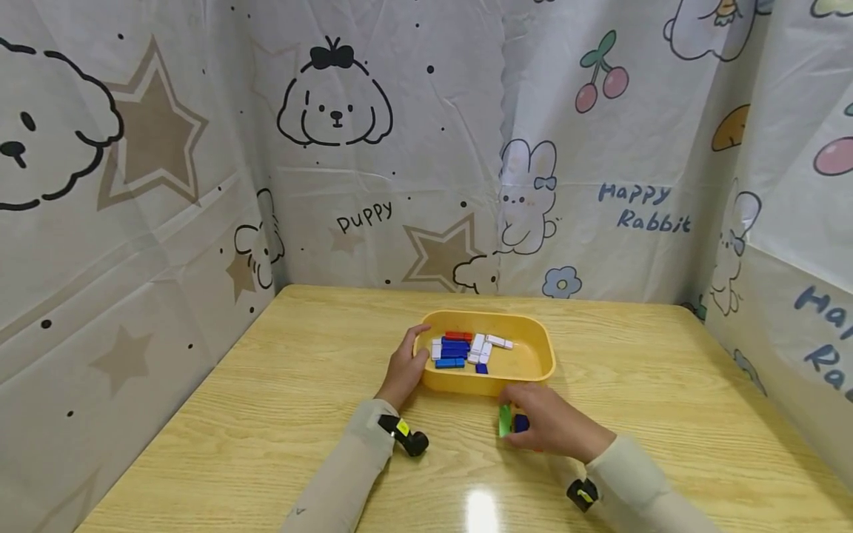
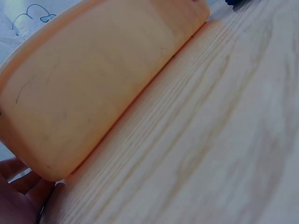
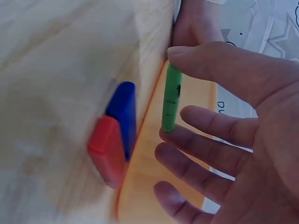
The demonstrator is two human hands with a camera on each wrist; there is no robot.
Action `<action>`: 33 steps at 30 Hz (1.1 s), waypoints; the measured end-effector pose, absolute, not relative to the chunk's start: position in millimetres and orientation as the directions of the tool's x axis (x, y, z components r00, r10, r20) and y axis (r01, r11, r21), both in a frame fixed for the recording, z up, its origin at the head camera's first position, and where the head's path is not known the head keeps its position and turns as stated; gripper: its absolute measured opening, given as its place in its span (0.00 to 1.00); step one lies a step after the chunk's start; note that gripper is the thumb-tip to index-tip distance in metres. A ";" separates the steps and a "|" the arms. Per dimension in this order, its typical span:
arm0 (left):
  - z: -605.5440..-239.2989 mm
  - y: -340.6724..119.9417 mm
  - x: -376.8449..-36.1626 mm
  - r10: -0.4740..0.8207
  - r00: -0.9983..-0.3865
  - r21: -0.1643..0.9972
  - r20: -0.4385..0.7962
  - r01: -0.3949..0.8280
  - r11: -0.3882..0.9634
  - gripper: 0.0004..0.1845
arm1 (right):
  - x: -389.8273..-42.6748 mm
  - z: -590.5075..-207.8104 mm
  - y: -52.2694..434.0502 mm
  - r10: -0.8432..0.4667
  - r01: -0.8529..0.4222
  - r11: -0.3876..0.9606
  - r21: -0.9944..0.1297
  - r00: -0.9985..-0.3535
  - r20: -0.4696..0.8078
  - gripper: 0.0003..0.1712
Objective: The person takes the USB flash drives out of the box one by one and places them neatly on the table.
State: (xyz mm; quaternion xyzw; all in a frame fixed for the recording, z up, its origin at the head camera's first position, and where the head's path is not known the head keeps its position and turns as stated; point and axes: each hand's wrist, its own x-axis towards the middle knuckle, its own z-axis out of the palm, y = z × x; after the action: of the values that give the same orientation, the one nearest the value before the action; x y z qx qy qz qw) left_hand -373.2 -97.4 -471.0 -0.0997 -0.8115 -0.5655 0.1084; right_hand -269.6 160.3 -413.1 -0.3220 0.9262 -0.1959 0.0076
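Note:
A yellow plastic tray [image 1: 533,366] stands mid-table and holds several red, blue and white blocks [image 1: 460,348]. My left hand [image 1: 404,368] grips the tray's left rim, thumb over the edge; the tray wall [image 2: 93,88] fills the left wrist view. My right hand [image 1: 543,426] is just in front of the tray and pinches a green block [image 1: 505,420] [image 3: 171,98] between thumb and finger. A blue block [image 3: 123,112] and a red block [image 3: 107,149] lie on the table beside the tray wall, under that hand.
The wooden table [image 1: 266,414] is boxed in by cartoon-print sheets [image 1: 333,148] at the back and on both sides. Small black cameras sit on both wrists [image 1: 408,437].

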 end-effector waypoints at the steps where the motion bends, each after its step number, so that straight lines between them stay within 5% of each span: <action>1: -471.2 -97.4 -373.2 0.040 -0.956 0.896 0.289 0.285 0.341 0.27 | -269.6 -414.5 159.8 -0.600 -0.592 0.719 -0.365 -0.793 0.106 0.26; 33: -468.7 -97.5 -371.1 0.043 -0.956 0.894 0.291 0.288 0.343 0.27 | -269.7 -425.4 162.5 -0.579 -0.559 0.747 -0.359 -0.813 0.063 0.26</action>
State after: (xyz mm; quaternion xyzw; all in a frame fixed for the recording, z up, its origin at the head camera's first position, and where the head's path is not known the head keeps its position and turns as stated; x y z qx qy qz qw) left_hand -371.1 -97.5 -468.7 -0.1020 -0.8122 -0.5641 0.1083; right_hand -269.7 162.5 -425.4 -0.3045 0.9343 -0.1834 0.0261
